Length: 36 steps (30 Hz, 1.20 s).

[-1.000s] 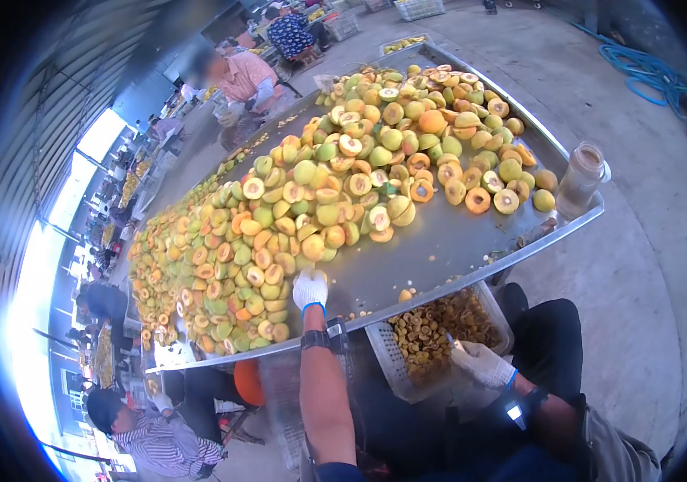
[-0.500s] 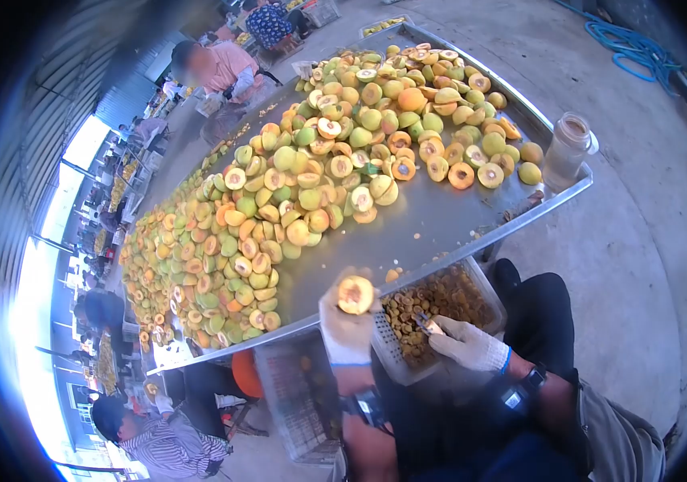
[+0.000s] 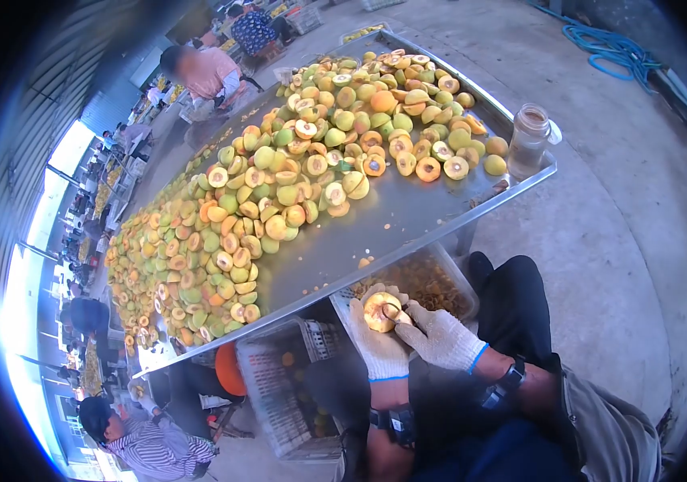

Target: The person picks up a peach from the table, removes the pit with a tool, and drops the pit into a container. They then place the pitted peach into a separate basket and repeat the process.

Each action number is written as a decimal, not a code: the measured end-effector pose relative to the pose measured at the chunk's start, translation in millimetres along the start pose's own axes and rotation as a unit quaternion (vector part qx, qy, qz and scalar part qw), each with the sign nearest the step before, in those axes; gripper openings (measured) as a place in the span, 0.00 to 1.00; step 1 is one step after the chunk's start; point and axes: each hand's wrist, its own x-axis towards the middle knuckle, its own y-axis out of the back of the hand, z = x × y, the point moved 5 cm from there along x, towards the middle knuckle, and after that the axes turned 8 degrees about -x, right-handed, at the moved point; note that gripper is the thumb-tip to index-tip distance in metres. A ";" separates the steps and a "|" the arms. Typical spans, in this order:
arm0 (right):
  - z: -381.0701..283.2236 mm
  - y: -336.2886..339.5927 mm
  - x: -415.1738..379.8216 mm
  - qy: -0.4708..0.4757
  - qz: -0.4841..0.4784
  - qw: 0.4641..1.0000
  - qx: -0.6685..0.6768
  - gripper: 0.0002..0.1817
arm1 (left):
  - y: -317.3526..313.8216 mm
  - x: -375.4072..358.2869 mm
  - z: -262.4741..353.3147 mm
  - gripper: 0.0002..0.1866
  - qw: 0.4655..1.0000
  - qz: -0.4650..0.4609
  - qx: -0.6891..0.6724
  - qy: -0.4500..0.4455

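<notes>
A halved peach, cut face up, rests in my gloved left hand, whose fingers curl around it. My gloved right hand is closed on a small pitting tool. Its curved metal tip touches the cut face near the middle; the handle is mostly hidden by my fingers. Both hands are above a plastic basket of brown peach pits, beyond the near edge of the metal table. A large heap of peach halves covers much of that table.
A clear bottle stands at the table's right corner. Left of my legs is a plastic crate with some fruit inside. A person in a striped top sits at lower left, another in pink across the table. A blue hose lies on the floor.
My left hand has lowered with the peach half, and my right hand has come left to meet it, bringing the pitting tool onto the cut face. The camera view has shifted slightly.
</notes>
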 end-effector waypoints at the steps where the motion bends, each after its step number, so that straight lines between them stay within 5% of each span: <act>1: 1.5 -1.1 0.1 0.000 0.007 1.000 -0.005 0.23 | -3.0 -2.3 0.2 0.29 1.000 0.013 0.002 -0.007; 14: 1.0 -11.1 2.6 -0.012 -0.001 0.999 -0.034 0.22 | -7.7 -2.6 2.9 0.22 0.998 0.057 0.014 -0.016; 19: 0.7 -16.6 -2.1 0.001 -0.012 0.999 -0.042 0.23 | 7.8 10.6 -0.2 0.18 0.995 0.059 0.021 0.080; 25: -2.5 -15.6 -8.4 0.016 0.044 0.999 0.009 0.22 | -17.4 -8.3 9.7 0.19 0.998 0.025 0.058 0.003; 29: -4.3 -14.2 -6.4 0.051 0.092 0.994 0.009 0.25 | -4.9 -0.4 2.0 0.20 0.998 0.044 0.018 0.040; 36: -13.5 -9.0 -9.7 0.002 0.053 0.998 -0.015 0.27 | -19.0 -11.2 6.7 0.22 0.999 0.022 0.042 -0.015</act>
